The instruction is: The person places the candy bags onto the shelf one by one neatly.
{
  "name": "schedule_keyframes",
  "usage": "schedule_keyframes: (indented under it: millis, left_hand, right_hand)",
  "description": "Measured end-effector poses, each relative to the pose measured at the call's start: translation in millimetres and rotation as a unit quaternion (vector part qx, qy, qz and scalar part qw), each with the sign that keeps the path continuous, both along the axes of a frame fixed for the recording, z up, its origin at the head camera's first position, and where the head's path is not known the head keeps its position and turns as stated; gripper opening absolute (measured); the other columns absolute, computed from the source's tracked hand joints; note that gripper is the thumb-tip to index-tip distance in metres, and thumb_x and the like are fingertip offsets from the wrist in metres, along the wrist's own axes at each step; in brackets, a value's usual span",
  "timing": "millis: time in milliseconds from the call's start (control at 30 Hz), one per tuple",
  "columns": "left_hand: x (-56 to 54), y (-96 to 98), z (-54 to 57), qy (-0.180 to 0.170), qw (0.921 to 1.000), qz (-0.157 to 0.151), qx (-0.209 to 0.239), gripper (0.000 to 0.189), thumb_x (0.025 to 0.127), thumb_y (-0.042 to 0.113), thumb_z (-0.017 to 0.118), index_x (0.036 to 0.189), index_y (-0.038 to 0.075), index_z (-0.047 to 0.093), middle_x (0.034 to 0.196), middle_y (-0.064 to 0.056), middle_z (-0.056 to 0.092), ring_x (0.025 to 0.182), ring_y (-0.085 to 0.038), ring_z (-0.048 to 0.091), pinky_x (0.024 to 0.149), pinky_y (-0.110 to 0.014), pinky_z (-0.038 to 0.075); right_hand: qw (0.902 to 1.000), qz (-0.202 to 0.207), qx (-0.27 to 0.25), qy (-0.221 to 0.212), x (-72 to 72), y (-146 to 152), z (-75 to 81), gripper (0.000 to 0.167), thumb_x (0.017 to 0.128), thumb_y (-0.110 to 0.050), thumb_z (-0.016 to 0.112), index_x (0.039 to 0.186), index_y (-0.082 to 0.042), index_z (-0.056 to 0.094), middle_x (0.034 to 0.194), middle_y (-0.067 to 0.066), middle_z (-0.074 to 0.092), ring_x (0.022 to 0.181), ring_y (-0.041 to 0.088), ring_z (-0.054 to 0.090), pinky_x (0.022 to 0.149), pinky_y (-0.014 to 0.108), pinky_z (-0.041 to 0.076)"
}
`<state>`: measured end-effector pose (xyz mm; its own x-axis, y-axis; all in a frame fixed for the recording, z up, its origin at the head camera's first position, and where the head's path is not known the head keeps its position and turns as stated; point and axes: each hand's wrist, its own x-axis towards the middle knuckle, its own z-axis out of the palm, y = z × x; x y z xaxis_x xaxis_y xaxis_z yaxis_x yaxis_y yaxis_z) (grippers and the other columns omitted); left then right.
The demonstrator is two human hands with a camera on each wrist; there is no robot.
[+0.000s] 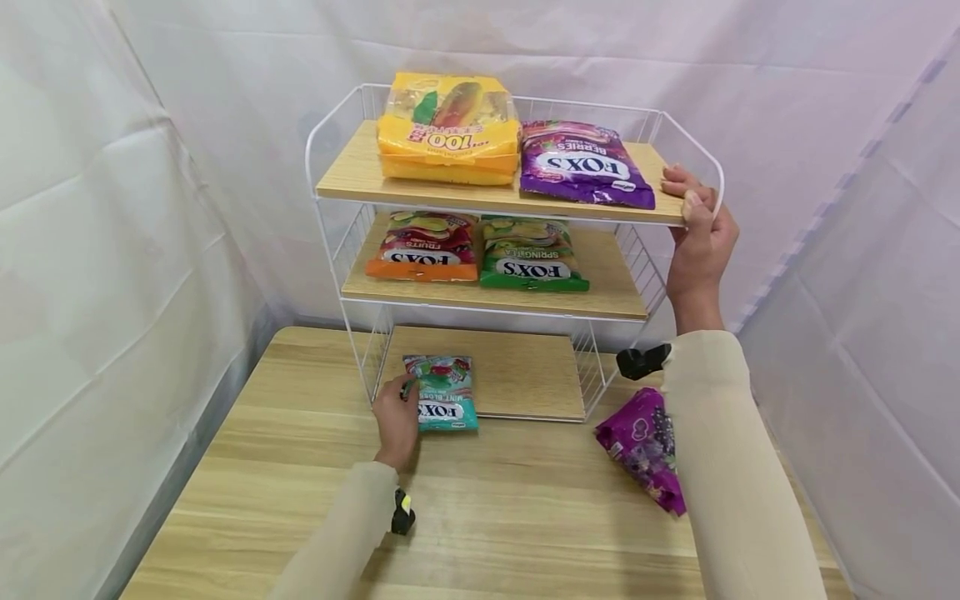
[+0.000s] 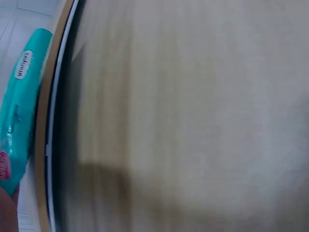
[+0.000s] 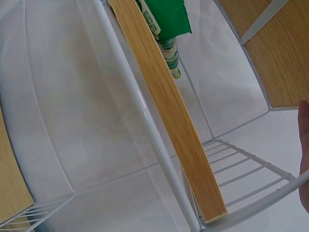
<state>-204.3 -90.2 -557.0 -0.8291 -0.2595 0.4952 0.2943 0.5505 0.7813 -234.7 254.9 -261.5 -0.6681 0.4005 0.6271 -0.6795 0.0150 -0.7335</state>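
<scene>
My left hand [image 1: 396, 418] holds the left edge of a teal Fox's mint candy bag [image 1: 447, 393] at the left of the bottom shelf [image 1: 528, 375]. In the left wrist view the teal bag [image 2: 21, 108] stands out past the shelf's front edge, with only a bit of a finger showing below it. Up at the top right corner, my right hand [image 1: 703, 242] grips the white wire rack [image 1: 722, 179], its fingers over the top shelf [image 1: 645, 162]. The right wrist view catches part of that hand [image 3: 304, 145] beside the rack's wire side.
On the top shelf sit a yellow candy bag [image 1: 450, 133] and a purple Fox's berries bag [image 1: 585, 162]. The middle shelf holds a fruits bag [image 1: 423, 246] and a green spring tea bag [image 1: 531, 254]. A magenta bag [image 1: 637, 442] lies on the table [image 1: 510, 517] beside my right sleeve.
</scene>
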Motion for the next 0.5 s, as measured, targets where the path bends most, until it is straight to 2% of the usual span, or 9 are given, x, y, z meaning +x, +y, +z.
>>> schedule_keyframes:
  millis: [133, 333, 500]
  left_hand:
    - [-6.0, -1.3, 3.7, -0.023, 0.9997, 0.002, 0.004, 0.019, 0.086, -0.001, 0.067, 0.104, -0.008, 0.067, 0.093, -0.023, 0.065, 0.070, -0.030, 0.059, 0.058, -0.042, 0.047]
    - [-9.5, -2.8, 5.1, -0.027, 0.9996, -0.009, 0.005, 0.021, 0.087, -0.004, 0.064, 0.107, -0.010, 0.065, 0.097, -0.026, 0.062, 0.067, -0.030, 0.056, 0.055, -0.040, 0.046]
    - [-7.1, -1.2, 3.1, -0.036, 0.9991, -0.017, -0.016, 0.024, 0.087, 0.000, 0.063, 0.108, -0.009, 0.064, 0.100, -0.028, 0.058, 0.082, -0.037, 0.056, 0.069, -0.048, 0.047]
  right_hand:
    - [1.0000, -0.004, 0.007, -0.004, -0.1, 0.0, -0.9, 0.031, 0.092, -0.016, 0.045, 0.099, -0.001, 0.071, 0.124, 0.013, 0.061, 0.124, 0.019, 0.050, 0.097, 0.031, 0.045]
    - [0.9999, -0.006, 0.009, -0.006, 0.8, -0.5, -0.3, 0.031, 0.092, -0.016, 0.044, 0.099, -0.001, 0.071, 0.124, 0.013, 0.061, 0.124, 0.019, 0.050, 0.098, 0.031, 0.045]
    - [0.9999, -0.005, 0.008, -0.004, 1.5, -0.2, 0.1, 0.031, 0.092, -0.016, 0.045, 0.098, -0.001, 0.072, 0.124, 0.014, 0.061, 0.124, 0.019, 0.050, 0.098, 0.031, 0.044]
